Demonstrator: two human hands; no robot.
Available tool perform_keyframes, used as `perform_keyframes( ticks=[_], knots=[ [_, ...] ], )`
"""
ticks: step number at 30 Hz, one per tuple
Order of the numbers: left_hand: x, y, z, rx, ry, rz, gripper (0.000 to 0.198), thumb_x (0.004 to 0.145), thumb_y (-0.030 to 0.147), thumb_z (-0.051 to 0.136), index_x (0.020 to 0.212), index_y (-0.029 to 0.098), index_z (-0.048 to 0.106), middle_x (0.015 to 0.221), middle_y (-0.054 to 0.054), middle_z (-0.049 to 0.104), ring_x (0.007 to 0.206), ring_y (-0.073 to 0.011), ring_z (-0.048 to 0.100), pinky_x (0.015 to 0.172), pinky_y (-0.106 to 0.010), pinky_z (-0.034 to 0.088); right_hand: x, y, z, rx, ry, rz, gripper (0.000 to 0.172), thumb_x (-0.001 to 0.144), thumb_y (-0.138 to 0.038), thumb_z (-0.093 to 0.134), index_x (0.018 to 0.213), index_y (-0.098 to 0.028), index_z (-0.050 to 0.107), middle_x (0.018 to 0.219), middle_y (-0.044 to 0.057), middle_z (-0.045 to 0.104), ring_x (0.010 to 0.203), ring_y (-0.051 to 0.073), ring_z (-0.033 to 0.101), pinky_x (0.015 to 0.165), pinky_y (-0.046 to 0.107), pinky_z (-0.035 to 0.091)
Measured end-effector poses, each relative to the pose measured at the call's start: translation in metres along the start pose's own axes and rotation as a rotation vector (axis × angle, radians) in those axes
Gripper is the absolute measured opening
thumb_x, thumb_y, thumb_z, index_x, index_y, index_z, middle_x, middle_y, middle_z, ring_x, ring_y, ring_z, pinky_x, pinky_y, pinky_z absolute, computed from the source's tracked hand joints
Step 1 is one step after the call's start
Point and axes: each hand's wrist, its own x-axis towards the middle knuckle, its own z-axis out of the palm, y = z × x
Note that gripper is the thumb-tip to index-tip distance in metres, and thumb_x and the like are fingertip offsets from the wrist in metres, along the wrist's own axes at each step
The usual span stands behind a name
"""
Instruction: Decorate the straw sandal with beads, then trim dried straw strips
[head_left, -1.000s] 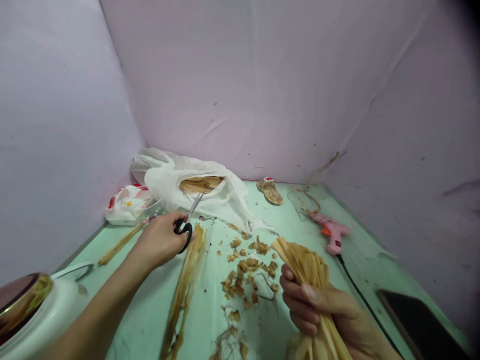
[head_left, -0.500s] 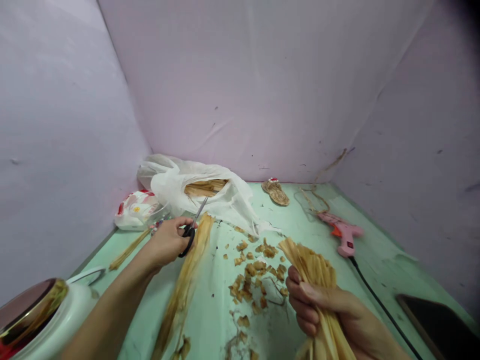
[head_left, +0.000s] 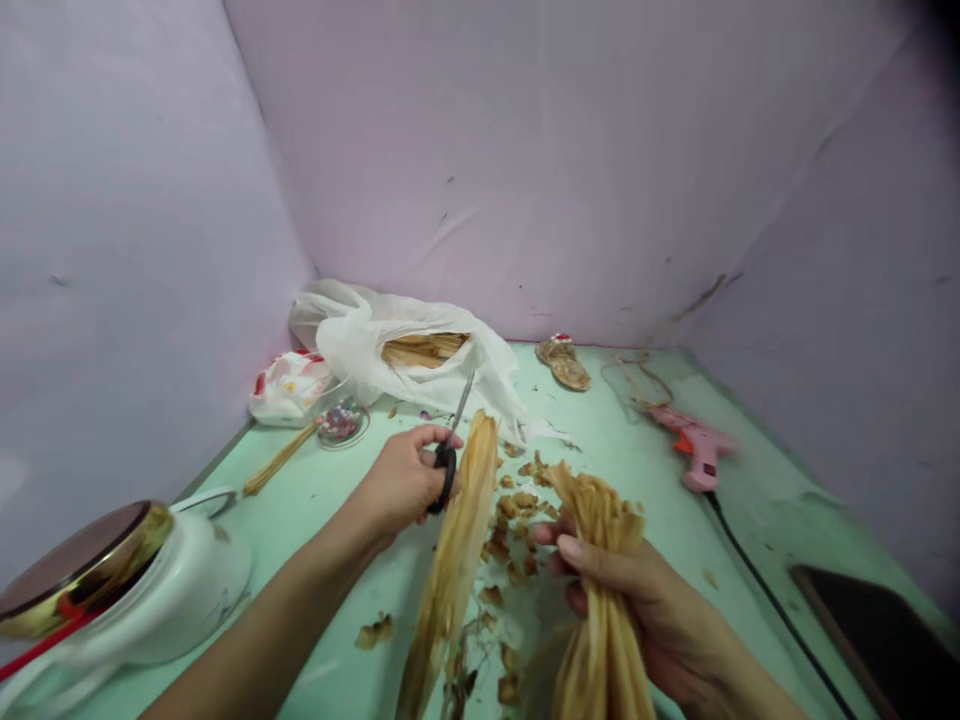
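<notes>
While the left hand (head_left: 412, 475) closes its fingers around the black handles of the scissors (head_left: 445, 470), the right hand (head_left: 615, 570) wraps its thumb and fingers about a gathered bundle of dried strips (head_left: 604, 525). Reckoned from the brown scraps (head_left: 517, 510) on the green table (head_left: 600, 430), with twelve toward the back wall (head_left: 525, 200), the left hand is near nine o'clock and the right hand with its bundle at four. The scissors' blades point between twelve and one o'clock, and their tip overlaps the white bag in view; I cannot tell whether it touches. A long flat strip (head_left: 461, 545) slants just beside the left fingers, its upper end also between twelve and one; whether those fingers pinch it too, I cannot tell.

The white bag (head_left: 345, 330) lies at eleven o'clock, more strips (head_left: 424, 350) showing in its mouth. At ten are a red-and-white packet (head_left: 289, 388) and a small clear dish of beads (head_left: 343, 423); a thin bundle (head_left: 279, 462) lies close to them. A white vessel (head_left: 199, 580) stands toward nine. A woven piece (head_left: 566, 370) rests at one o'clock, a pink glue gun (head_left: 705, 460) between two and three, and a dark flat object (head_left: 862, 640) between three and four.
</notes>
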Motion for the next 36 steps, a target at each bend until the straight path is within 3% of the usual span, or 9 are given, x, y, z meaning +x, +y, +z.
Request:
perform_keyframes(
  ticks=[5,11,16,20,26,31,36],
  knots=[
    [-0.02,-0.001,0.035,-0.154,-0.054,-0.057,0.036,0.048,0.013,0.066,0.08,0.018,0.051,0.043,0.011,0.051,0.034,-0.0047,0.038,0.032,-0.014,0.028,0.004,0.003,0.002,0.04,-0.087,-0.122,0.035,0.047,-0.024,0.084,0.076,-0.013,0.07,0.064,0.004,0.069,0.054,0.013,0.06,0.05,0.021,0.047],
    [-0.025,-0.012,0.053,-0.28,-0.047,-0.031,0.042,0.047,0.014,0.072,0.083,0.018,0.05,0.05,0.01,0.054,0.044,-0.0061,0.047,0.04,-0.014,0.037,0.005,0.004,0.005,0.131,-0.078,-0.174,0.03,0.052,-0.023,0.081,0.077,-0.012,0.068,0.059,0.003,0.067,0.052,0.014,0.061,0.05,0.023,0.047],
    [-0.024,-0.016,0.053,-0.354,-0.04,-0.02,0.043,0.05,0.021,0.074,0.084,0.02,0.048,0.05,0.01,0.05,0.039,-0.0065,0.044,0.036,-0.016,0.037,0.001,0.003,0.008,0.172,-0.252,-0.202,0.044,0.057,-0.027,0.079,0.097,-0.014,0.065,0.076,0.008,0.071,0.06,0.021,0.066,0.057,0.033,0.051],
    [-0.025,-0.021,0.054,-0.448,-0.131,-0.038,0.046,0.053,0.025,0.074,0.089,0.022,0.045,0.057,0.008,0.054,0.042,-0.0083,0.047,0.037,-0.019,0.04,0.001,0.006,0.009,0.115,-0.334,-0.14,0.047,0.058,-0.029,0.078,0.099,-0.011,0.064,0.072,0.011,0.071,0.064,0.026,0.067,0.062,0.039,0.052],
    [-0.024,-0.026,0.058,-0.33,-0.118,-0.001,0.044,0.049,0.019,0.077,0.08,0.02,0.046,0.056,0.008,0.055,0.048,-0.0068,0.048,0.046,-0.016,0.042,0.005,0.01,0.008,0.133,-0.25,-0.19,0.044,0.052,-0.025,0.081,0.092,-0.012,0.067,0.076,0.011,0.072,0.069,0.027,0.068,0.069,0.041,0.051],
    [-0.022,-0.022,0.047,-0.219,-0.185,0.013,0.042,0.06,0.033,0.07,0.091,0.02,0.046,0.051,0.009,0.051,0.043,-0.0085,0.042,0.034,-0.017,0.036,0.004,0.008,0.007,0.112,-0.19,-0.181,0.043,0.053,-0.023,0.08,0.092,-0.01,0.067,0.076,0.011,0.073,0.069,0.028,0.068,0.068,0.041,0.052],
    [-0.025,-0.016,0.046,-0.204,-0.118,0.058,0.043,0.049,0.011,0.072,0.085,0.019,0.05,0.056,0.009,0.052,0.052,-0.007,0.048,0.048,-0.015,0.042,-0.001,0.005,0.011,0.049,-0.183,-0.196,0.044,0.051,-0.022,0.081,0.092,-0.013,0.069,0.087,0.012,0.073,0.08,0.03,0.067,0.074,0.041,0.052]
  ],
)
